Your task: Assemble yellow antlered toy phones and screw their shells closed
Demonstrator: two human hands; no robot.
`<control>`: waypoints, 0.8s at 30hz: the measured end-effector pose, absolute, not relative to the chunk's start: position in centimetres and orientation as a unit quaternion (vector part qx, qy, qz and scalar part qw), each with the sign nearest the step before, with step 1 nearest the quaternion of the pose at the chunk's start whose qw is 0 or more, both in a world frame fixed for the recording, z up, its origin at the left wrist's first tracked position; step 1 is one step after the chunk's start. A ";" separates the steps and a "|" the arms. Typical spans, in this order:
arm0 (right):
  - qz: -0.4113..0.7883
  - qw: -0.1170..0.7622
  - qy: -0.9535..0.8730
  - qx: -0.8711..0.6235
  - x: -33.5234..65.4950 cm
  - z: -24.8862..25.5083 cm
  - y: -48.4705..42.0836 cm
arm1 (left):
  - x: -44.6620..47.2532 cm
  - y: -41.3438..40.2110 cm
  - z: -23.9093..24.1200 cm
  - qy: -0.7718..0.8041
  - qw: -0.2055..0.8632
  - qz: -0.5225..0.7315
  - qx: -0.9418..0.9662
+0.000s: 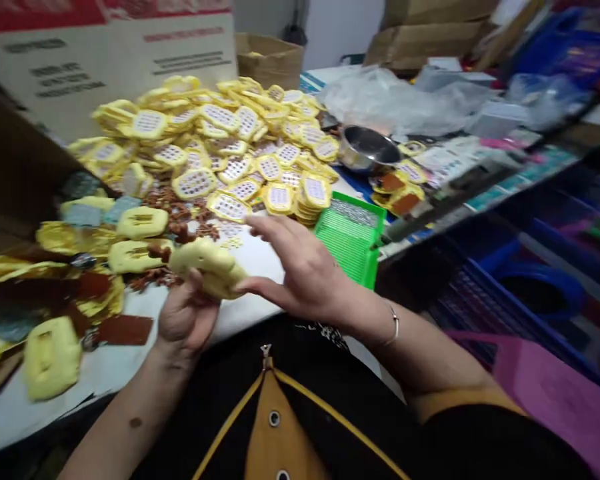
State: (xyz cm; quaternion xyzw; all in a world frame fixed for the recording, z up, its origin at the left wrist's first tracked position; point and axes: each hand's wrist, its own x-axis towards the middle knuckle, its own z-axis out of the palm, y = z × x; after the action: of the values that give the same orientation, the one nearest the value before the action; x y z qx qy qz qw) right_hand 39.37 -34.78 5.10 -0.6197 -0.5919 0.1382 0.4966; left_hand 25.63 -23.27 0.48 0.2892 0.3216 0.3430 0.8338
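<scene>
My left hand [190, 313] grips a pale yellow plastic shell [207, 267] from below, near the table's front edge. At the shell's right end is my right hand [300, 267], its thumb touching or very near the shell and its fingers spread apart. Brown plastic parts [180, 233] lie just behind the shell. To the left are similar yellow shells [143, 222] with a slot in the middle. A large heap of yellow pieces [195, 183] with printed, dotted faces rises behind my hands. Motion blurs the shell's details.
A green tray [353, 250] holding small metal pieces stands right of my right hand. Behind it are a metal bowl [370, 148] and plastic bags [395, 100]. Brown flat pieces [125, 330] lie at left. A cardboard box [270, 60] stands at the back, blue crates [530, 287] at right.
</scene>
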 end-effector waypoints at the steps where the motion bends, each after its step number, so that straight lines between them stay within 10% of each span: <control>1: 0.171 0.490 -0.597 -0.612 39.5 3.4 -34.0 | 25.3 -23.4 0.4 0.312 0.824 0.367 0.299; 9: 0.405 0.517 -0.525 -0.541 37.3 -3.9 -32.6 | 23.9 -23.8 -1.7 0.276 0.795 0.359 0.404; 24: 0.463 0.220 -0.722 -0.465 37.4 -4.0 -30.4 | 1.5 -23.3 6.3 0.627 0.537 0.350 0.443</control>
State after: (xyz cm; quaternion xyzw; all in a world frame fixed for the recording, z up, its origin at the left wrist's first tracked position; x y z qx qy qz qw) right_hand 37.41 -30.42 -4.00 -0.4651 -0.7219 0.4629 0.2197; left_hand 1.49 -23.30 6.31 0.4432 0.6267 0.3503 0.5368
